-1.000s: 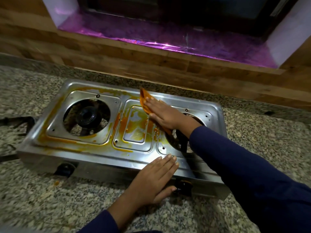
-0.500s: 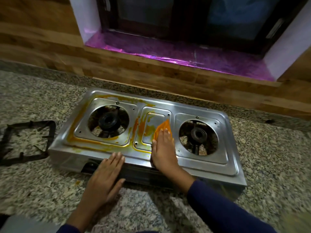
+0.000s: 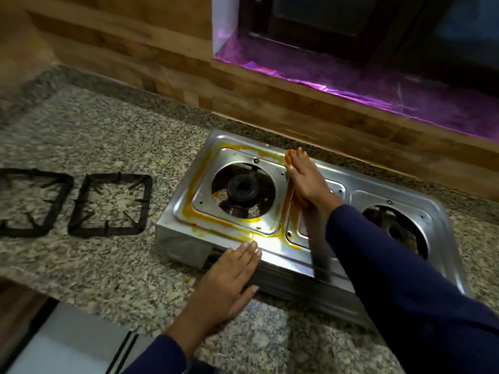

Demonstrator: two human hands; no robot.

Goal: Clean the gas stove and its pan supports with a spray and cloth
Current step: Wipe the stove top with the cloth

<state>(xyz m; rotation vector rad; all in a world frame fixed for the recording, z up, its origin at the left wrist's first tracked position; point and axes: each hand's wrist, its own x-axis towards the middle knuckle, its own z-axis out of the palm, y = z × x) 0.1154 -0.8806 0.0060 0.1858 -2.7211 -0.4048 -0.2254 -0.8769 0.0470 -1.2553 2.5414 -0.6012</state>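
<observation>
A steel two-burner gas stove (image 3: 272, 255) sits on the granite counter, smeared with orange-yellow grime around its left burner (image 3: 242, 188). My right hand (image 3: 307, 182) lies flat with straight fingers on the strip between the burners, pressing an orange-stained cloth (image 3: 288, 159) that shows only at the fingertips near the back edge. My left hand (image 3: 229, 276) rests flat against the stove's front edge. Two black pan supports (image 3: 109, 205) (image 3: 32, 202) lie on the counter left of the stove. No spray bottle is in view.
The granite counter (image 3: 108, 136) stretches left and in front of the stove. A wooden backsplash (image 3: 243, 85) runs behind it, below a window sill with purple lining (image 3: 378, 87). The counter's front edge drops to a white surface (image 3: 67, 344) at lower left.
My right hand has slid the cloth from the stove's front-middle towards the back edge beside the left burner. The left hand stays on the front edge. The view has swung left, showing both pan supports.
</observation>
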